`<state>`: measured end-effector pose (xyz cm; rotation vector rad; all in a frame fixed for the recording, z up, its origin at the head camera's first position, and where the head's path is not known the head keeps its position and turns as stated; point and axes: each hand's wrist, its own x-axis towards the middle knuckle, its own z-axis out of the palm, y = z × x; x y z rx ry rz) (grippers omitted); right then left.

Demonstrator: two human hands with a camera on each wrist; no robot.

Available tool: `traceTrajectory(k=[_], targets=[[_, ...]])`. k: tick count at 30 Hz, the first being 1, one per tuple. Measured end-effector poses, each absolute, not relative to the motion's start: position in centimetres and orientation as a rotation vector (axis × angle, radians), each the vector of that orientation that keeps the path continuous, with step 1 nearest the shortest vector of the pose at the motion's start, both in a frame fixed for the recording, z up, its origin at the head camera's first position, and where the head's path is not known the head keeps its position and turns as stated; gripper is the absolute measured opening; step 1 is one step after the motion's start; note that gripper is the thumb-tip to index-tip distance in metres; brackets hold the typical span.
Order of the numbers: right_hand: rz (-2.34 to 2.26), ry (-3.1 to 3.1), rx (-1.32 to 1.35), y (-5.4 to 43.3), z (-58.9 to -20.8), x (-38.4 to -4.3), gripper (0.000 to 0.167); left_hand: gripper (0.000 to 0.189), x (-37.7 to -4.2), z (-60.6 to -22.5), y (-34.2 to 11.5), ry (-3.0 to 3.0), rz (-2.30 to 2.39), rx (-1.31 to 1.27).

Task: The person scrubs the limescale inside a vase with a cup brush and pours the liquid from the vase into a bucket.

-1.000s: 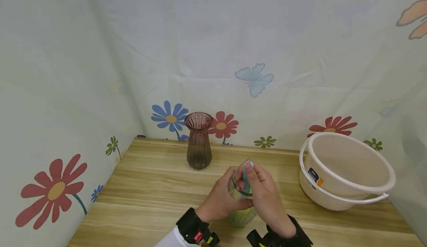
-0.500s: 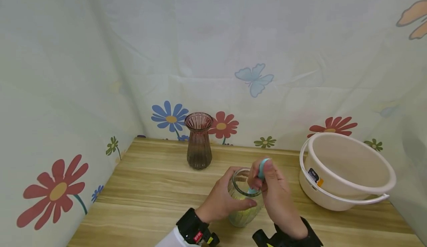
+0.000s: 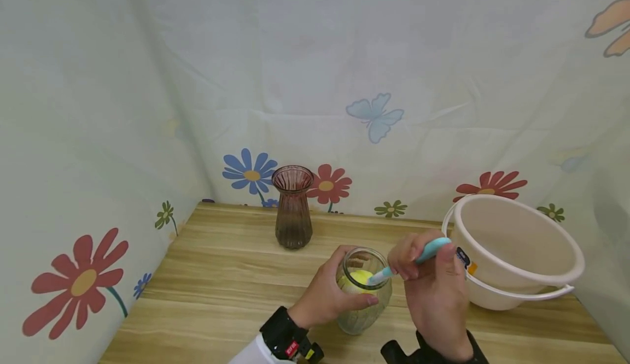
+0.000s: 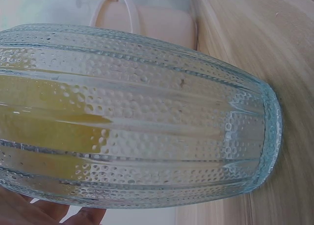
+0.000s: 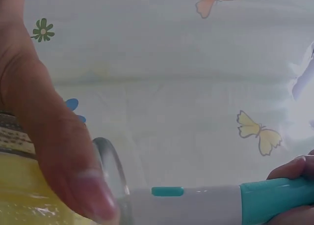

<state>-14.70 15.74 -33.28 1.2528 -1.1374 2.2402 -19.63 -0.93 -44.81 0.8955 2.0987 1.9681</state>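
Observation:
My left hand point(image 3: 322, 290) grips a clear dimpled glass vase point(image 3: 356, 320) just below its mouth, thumb across the front, the base at the wooden table. In the left wrist view the vase point(image 4: 171, 122) fills most of the picture, with yellow showing through its upper part. My right hand point(image 3: 438, 293) pinches the teal end of a sponge bottle brush point(image 3: 429, 249), right of the vase. The white-and-teal handle slants down into the mouth, and the yellow sponge head point(image 3: 361, 276) sits inside near the rim. In the right wrist view the handle point(image 5: 274, 200) runs level from the rim.
A ribbed purple-brown glass vase point(image 3: 293, 216) stands at the back of the table point(image 3: 221, 276), left of the hands. To the right is a cream bucket point(image 3: 492, 293) with its handle lowered at the front. A flower-printed cloth point(image 3: 305, 52) hangs behind.
My right hand has moved right, drawing the bottle brush upward, so more handle and the yellow sponge head show at the vase's mouth. The left hand and vase have stayed put.

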Motion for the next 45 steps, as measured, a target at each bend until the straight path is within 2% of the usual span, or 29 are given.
traceTrajectory(k=[6,14,24,39,45], targets=[[2.224,-0.993,1.342,15.6,-32.2,-14.4,0.052,0.074,-19.6,-45.0,-1.0,2.111,1.959,0.893],[2.238,-1.003,1.329,15.7,-32.9,-14.7,0.05,0.073,-19.7,-44.9,-1.0,2.098,1.955,0.894],[2.236,-1.327,1.164,15.0,-34.3,-15.0,0.042,0.072,-19.6,-45.0,-1.0,2.049,1.981,0.88],[2.043,-1.992,0.767,13.8,-35.2,-15.1,0.035,0.071,-19.7,-45.0,-1.0,2.109,1.963,0.881],[1.949,-2.092,0.744,13.4,-35.3,-15.2,0.035,0.069,-19.9,-45.3,-1.0,2.202,1.915,0.881]])
